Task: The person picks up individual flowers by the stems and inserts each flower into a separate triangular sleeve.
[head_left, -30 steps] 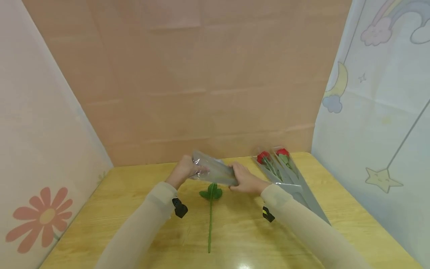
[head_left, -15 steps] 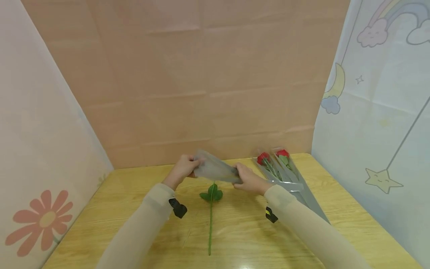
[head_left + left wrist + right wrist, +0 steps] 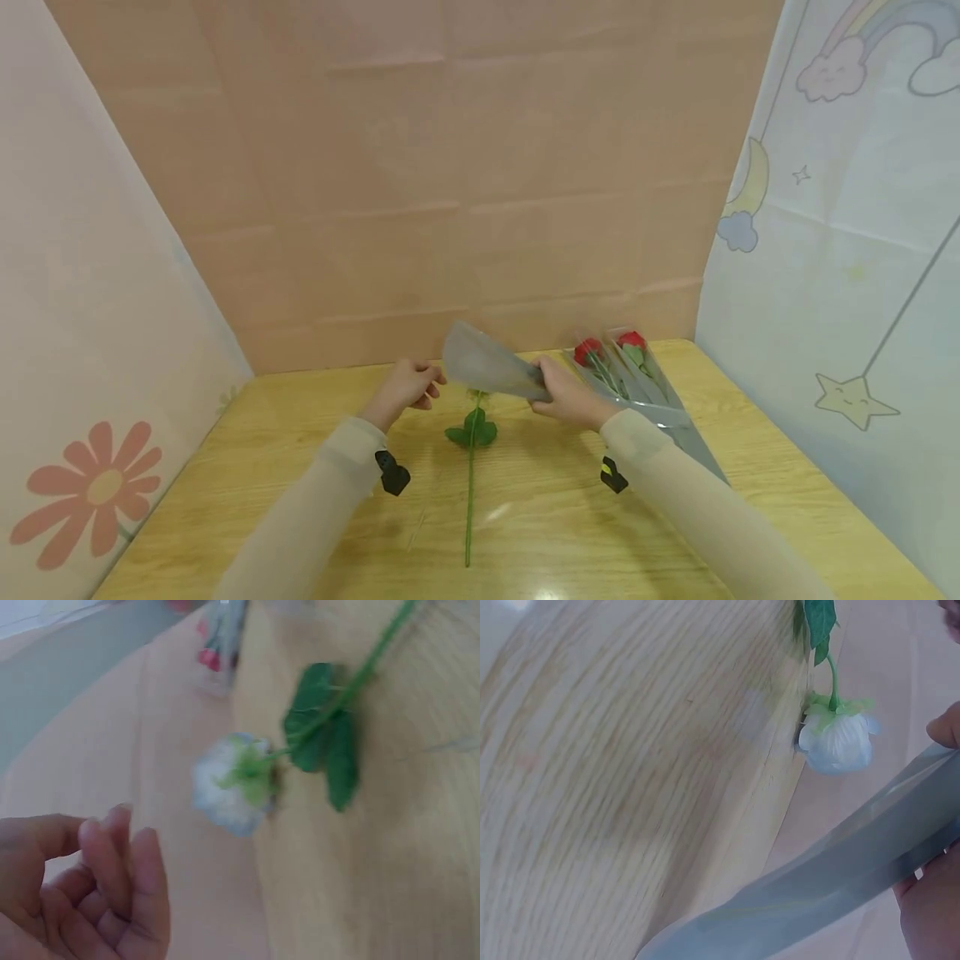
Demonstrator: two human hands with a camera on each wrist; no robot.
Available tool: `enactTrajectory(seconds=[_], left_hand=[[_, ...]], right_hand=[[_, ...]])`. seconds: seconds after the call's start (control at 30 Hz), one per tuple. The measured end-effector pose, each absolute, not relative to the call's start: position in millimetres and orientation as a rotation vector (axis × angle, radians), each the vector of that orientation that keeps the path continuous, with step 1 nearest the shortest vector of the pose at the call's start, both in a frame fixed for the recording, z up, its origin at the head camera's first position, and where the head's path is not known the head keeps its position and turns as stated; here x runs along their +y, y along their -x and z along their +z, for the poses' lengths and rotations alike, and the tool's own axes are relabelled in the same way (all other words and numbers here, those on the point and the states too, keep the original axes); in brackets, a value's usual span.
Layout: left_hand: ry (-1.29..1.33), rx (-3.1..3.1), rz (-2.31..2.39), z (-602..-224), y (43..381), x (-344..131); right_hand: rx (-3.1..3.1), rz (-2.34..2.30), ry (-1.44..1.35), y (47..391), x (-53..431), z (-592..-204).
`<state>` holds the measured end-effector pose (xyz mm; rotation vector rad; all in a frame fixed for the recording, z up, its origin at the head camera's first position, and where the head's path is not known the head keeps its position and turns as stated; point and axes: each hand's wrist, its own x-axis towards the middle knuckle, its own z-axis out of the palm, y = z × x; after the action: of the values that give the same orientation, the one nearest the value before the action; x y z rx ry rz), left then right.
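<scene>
My right hand (image 3: 573,393) grips the narrow end of a greyish see-through flower sleeve (image 3: 489,364), holding it up over the far part of the table. My left hand (image 3: 405,389) is just left of the sleeve's wide end. Its fingers (image 3: 148,877) are loosely bent, with nothing between them. Below lies a single-stemmed flower, its green stem (image 3: 470,500) toward me and dark green leaves (image 3: 472,429) halfway up. The sleeve hides its bloom from the head camera. In the right wrist view the pale bluish-white bloom (image 3: 836,742) shows at the table's far edge.
At the back right lie two red roses, a left one (image 3: 588,351) and a right one (image 3: 632,340), in clear-and-grey sleeves (image 3: 701,450). A peach cloth (image 3: 450,208) rises behind the wooden table (image 3: 300,467); printed cloths flank it.
My left hand has let go of the sleeve's wide end and drawn slightly left. My right hand has moved the sleeve a little right, its wide end now tilted up. The flower stays put.
</scene>
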<state>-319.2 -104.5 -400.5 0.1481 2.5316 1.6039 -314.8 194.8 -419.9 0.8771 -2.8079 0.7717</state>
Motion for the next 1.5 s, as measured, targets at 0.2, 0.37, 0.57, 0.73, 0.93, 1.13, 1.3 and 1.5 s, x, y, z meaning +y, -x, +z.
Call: enactTrajectory(seconds=[0.2,0.37,0.57,0.73,0.93,1.13,1.3,1.5], left_hand=[[-0.206,2.619,1.288,-434.0,319.0,-90.3],[-0.286,2.652,1.253,-450.8,319.0,-78.9],[-0.309,2.775,1.210,-460.8,321.9,-60.6],[-0.230,2.942,1.000,-466.3,323.7,-43.2],[-0.098,3.117,0.765,-469.7,326.8,-30.2],[-0.044,3.074,0.941,-473.6,333.4,-30.7],[-0.154,2.994,1.187,-462.1,336.8,-42.7],[-0.039,2.788,1.692,-414.6,335.7,-76.4]], right_hand=[[-2.788,0.760,-0.884,315.5,197.2,-418.4],[-2.801,0.771,-0.881,315.5,198.8,-418.8],[-2.800,0.767,-0.862,314.6,198.0,-422.5],[-2.813,0.792,-0.852,312.9,196.3,-422.6],[-2.835,0.757,-0.848,312.0,195.0,-421.6],[-2.833,0.752,-0.860,313.7,193.4,-421.0],[-2.838,0.770,-0.846,316.0,193.7,-422.1],[-2.838,0.811,-0.786,316.3,198.2,-419.5]])
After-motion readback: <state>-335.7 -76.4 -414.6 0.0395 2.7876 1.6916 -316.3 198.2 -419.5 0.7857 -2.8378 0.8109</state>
